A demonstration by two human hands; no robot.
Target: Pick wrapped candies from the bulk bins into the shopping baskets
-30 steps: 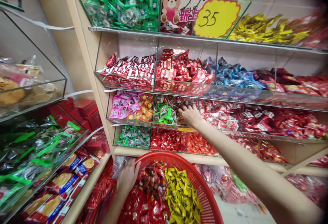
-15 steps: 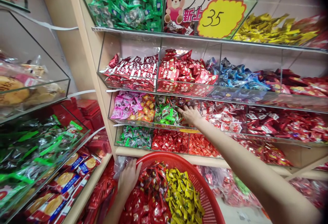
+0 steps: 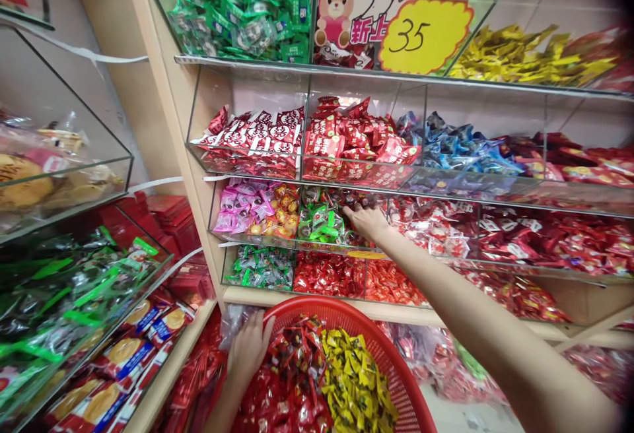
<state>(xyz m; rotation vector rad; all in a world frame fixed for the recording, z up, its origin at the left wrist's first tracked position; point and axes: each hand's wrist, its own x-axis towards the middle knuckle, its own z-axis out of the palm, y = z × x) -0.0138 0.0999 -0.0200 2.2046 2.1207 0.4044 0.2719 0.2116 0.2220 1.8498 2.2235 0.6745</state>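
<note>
A red plastic basket [image 3: 341,306] stands at the bottom centre, holding red-wrapped candies [image 3: 282,393] and yellow-wrapped candies [image 3: 359,380]. My left hand [image 3: 250,344] grips its left rim, next to a clear plastic bag. My right arm reaches across to the third shelf row, where my right hand [image 3: 367,220] is among dark-wrapped candies, just right of green-wrapped ones [image 3: 321,224]. Its fingers are bent down into the candies, and whatever they may hold is too small to make out.
Glass-fronted bins of candy fill the shelves, with a glass edge [image 3: 347,187] just above my right hand. A yellow price sign [image 3: 426,35] hangs higher up. Slanted bins with green packets [image 3: 89,288] and biscuits [image 3: 121,354] stand at the left.
My right hand has stayed in the same bin, its fingers bent slightly more. My left hand remains on the basket rim. The view has shifted very slightly.
</note>
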